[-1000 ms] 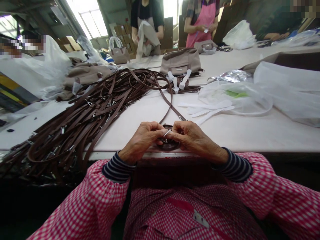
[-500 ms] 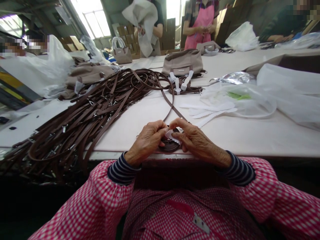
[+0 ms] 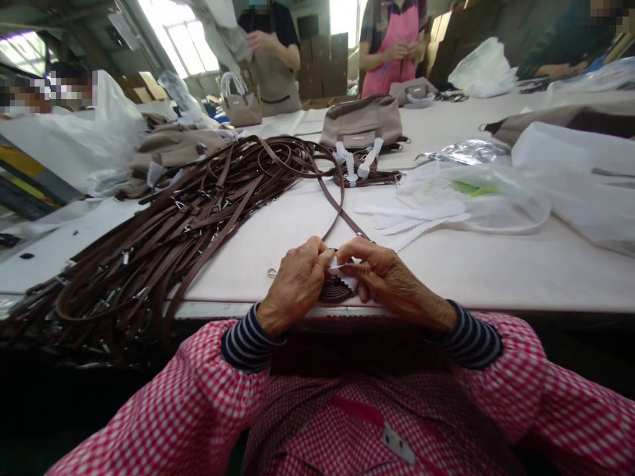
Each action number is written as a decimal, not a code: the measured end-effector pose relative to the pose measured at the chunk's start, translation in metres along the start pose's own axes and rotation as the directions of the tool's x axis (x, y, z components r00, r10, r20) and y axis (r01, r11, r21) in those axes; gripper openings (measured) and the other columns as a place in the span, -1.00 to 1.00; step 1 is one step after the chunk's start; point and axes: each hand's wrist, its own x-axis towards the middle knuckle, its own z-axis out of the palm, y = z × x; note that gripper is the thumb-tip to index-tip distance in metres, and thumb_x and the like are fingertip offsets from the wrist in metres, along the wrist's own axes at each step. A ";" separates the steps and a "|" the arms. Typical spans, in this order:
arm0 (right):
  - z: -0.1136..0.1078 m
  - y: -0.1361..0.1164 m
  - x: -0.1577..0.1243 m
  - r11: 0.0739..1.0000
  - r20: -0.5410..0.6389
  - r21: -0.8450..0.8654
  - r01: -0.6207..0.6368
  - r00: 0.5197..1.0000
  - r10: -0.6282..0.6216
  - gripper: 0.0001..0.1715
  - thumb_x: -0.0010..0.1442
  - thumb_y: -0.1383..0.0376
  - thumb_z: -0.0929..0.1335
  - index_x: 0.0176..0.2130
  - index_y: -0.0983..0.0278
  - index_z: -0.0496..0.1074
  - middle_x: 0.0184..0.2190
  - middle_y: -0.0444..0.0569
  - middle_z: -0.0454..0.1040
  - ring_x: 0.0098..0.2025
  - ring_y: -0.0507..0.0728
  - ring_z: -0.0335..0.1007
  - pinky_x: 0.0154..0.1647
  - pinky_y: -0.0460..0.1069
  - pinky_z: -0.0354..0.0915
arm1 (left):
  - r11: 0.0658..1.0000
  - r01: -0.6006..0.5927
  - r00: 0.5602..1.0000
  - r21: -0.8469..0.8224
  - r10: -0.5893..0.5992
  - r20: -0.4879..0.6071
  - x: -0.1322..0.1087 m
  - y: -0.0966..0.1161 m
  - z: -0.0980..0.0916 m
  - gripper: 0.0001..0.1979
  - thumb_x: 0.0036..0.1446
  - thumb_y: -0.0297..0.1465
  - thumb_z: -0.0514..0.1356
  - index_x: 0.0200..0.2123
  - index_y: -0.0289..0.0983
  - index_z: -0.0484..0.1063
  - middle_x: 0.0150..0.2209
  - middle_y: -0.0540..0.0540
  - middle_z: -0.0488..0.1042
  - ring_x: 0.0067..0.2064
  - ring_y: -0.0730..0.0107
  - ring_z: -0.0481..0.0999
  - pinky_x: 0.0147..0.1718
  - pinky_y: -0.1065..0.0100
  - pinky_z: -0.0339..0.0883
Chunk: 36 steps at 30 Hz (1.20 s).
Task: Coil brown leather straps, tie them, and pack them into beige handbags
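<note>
Between my hands, near the table's front edge, lies a brown strap wound into a flat coil (image 3: 336, 289). A white strip with a scalloped edge (image 3: 348, 281) passes over the coil. My left hand (image 3: 300, 277) is closed, its thumb and forefinger pinching one part of the strip from the left. From the right, my right hand (image 3: 384, 274) pinches the strip too, fingers curled against the coil. My fingers partly cover both coil and strip. A metal clasp (image 3: 271, 272) pokes out left of my left hand.
A large heap of brown straps (image 3: 198, 218) spreads over the left side and hangs off the edge. Loose white strips (image 3: 421, 218) and a clear plastic bag (image 3: 516, 198) lie to the right. A taupe handbag (image 3: 364, 122) stands behind; co-workers are across the table.
The white strip has shifted slightly in my fingers, both hands staying over the coil. Across the table, a co-worker has moved left with a pale sheet of material.
</note>
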 end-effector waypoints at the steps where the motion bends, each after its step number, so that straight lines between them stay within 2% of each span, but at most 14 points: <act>1: 0.000 0.000 0.000 1.000 0.006 -0.009 0.016 1.000 -0.016 -0.80 0.41 0.17 0.32 -0.20 0.24 0.42 -0.24 -0.14 0.33 -0.54 -0.12 0.34 -0.62 -0.18 0.26 | 1.000 -0.004 1.000 0.028 0.004 -0.008 -0.001 0.002 0.001 -0.77 0.38 -0.36 0.07 -0.38 -0.20 0.34 -0.44 -0.01 0.44 -0.39 0.29 0.39 -0.37 0.32 0.15; 7: -0.001 0.000 -0.002 0.990 0.038 -0.117 0.082 0.996 -0.079 -0.80 0.43 0.29 0.27 -0.27 0.25 0.39 -0.23 -0.14 0.28 -0.55 -0.13 0.27 -0.55 -0.15 0.28 | 0.998 0.000 0.993 0.063 0.007 -0.116 -0.004 0.006 0.008 -0.77 0.40 -0.37 0.05 -0.38 -0.17 0.25 -0.46 0.01 0.42 -0.40 0.27 0.40 -0.33 0.29 0.13; 11: -0.003 -0.002 -0.003 0.971 0.100 -0.205 0.127 0.989 -0.108 -0.83 0.39 0.37 0.27 -0.29 0.25 0.37 -0.25 -0.14 0.30 -0.47 -0.09 0.27 -0.44 -0.13 0.29 | 0.998 0.045 0.979 -0.042 -0.053 -0.198 0.002 0.002 0.008 -0.78 0.39 -0.38 0.06 -0.38 -0.18 0.27 -0.52 0.03 0.44 -0.43 0.29 0.46 -0.32 0.32 0.19; 15: -0.008 -0.004 -0.002 0.960 0.141 -0.235 0.152 0.983 -0.121 -0.88 0.34 0.40 0.31 -0.29 0.27 0.40 -0.26 -0.13 0.33 -0.41 -0.05 0.29 -0.39 -0.12 0.27 | 0.992 0.061 0.974 -0.111 -0.083 -0.212 0.006 -0.002 0.007 -0.80 0.37 -0.39 0.09 -0.37 -0.19 0.31 -0.55 0.04 0.45 -0.46 0.33 0.47 -0.35 0.35 0.23; 17: -0.009 -0.005 0.000 0.972 0.126 -0.203 0.118 0.988 -0.094 -0.89 0.32 0.34 0.36 -0.30 0.28 0.42 -0.30 -0.13 0.37 -0.43 -0.04 0.30 -0.42 -0.12 0.25 | 0.993 0.023 0.975 -0.113 -0.048 -0.217 0.006 -0.004 0.006 -0.80 0.37 -0.39 0.08 -0.37 -0.20 0.31 -0.55 0.05 0.45 -0.47 0.36 0.47 -0.36 0.36 0.23; 20: -0.007 -0.006 0.004 0.994 0.069 -0.102 -0.026 0.997 0.033 -0.66 0.39 0.12 0.35 -0.35 0.29 0.41 -0.44 -0.15 0.39 -0.55 -0.05 0.27 -0.55 -0.12 0.19 | 0.986 -0.044 0.981 -0.162 0.012 -0.194 0.005 -0.008 0.007 -0.81 0.40 -0.36 0.07 -0.34 -0.20 0.32 -0.54 0.07 0.45 -0.49 0.40 0.45 -0.39 0.39 0.24; 22: -0.005 -0.007 0.007 0.993 0.043 -0.019 -0.114 0.992 0.115 -0.60 0.37 0.02 0.36 -0.32 0.27 0.37 -0.50 -0.19 0.39 -0.62 -0.05 0.26 -0.63 -0.12 0.16 | 0.973 -0.072 0.985 -0.218 0.035 -0.170 0.004 -0.010 0.008 -0.81 0.42 -0.31 0.07 -0.30 -0.20 0.32 -0.53 0.10 0.44 -0.53 0.44 0.42 -0.44 0.41 0.25; 25: -0.002 -0.007 0.009 0.991 0.033 0.041 -0.130 0.991 0.129 -0.66 0.26 0.07 0.47 -0.25 0.24 0.35 -0.45 -0.21 0.41 -0.58 -0.04 0.30 -0.64 -0.14 0.20 | 0.958 -0.109 0.984 -0.264 0.066 -0.166 0.002 -0.011 0.008 -0.80 0.43 -0.28 0.08 -0.29 -0.20 0.31 -0.53 0.12 0.41 -0.57 0.48 0.37 -0.48 0.43 0.25; 29: 0.000 -0.004 0.009 0.996 0.035 -0.003 -0.088 0.995 0.089 -0.75 0.29 0.19 0.42 -0.38 0.28 0.42 -0.42 -0.18 0.37 -0.59 -0.08 0.25 -0.63 -0.15 0.19 | 0.949 -0.153 0.987 -0.276 0.130 -0.098 -0.004 -0.012 0.001 -0.79 0.43 -0.27 0.08 -0.26 -0.21 0.36 -0.40 0.05 0.45 -0.43 0.45 0.44 -0.42 0.42 0.32; 32: 0.001 -0.002 0.008 0.991 -0.002 0.057 -0.122 0.993 0.122 -0.71 0.32 0.20 0.39 -0.40 0.30 0.41 -0.54 -0.22 0.33 -0.65 -0.09 0.24 -0.66 -0.16 0.15 | 0.963 -0.192 0.980 -0.190 0.197 0.005 -0.016 -0.016 -0.006 -0.85 0.35 -0.28 0.23 -0.09 -0.21 0.41 -0.15 -0.03 0.54 -0.18 0.34 0.54 -0.20 0.33 0.43; 34: 0.001 -0.003 0.007 0.989 -0.031 0.070 -0.131 0.991 0.133 -0.69 0.32 0.22 0.38 -0.43 0.30 0.39 -0.62 -0.25 0.30 -0.68 -0.09 0.21 -0.66 -0.17 0.11 | 0.964 -0.240 0.968 -0.112 0.246 0.041 -0.023 -0.022 -0.007 -0.68 0.25 -0.40 0.33 0.04 -0.18 0.38 -0.01 -0.06 0.53 -0.05 0.29 0.55 -0.05 0.26 0.43; 36: 0.003 -0.005 0.008 0.986 -0.055 0.074 -0.147 0.987 0.151 -0.71 0.31 0.24 0.38 -0.43 0.30 0.40 -0.69 -0.27 0.28 -0.70 -0.10 0.18 -0.66 -0.18 0.09 | 0.952 -0.295 0.953 -0.084 0.300 0.050 -0.028 -0.029 -0.006 -0.55 0.20 -0.51 0.35 0.10 -0.16 0.34 0.03 -0.06 0.52 0.00 0.29 0.56 0.04 0.22 0.42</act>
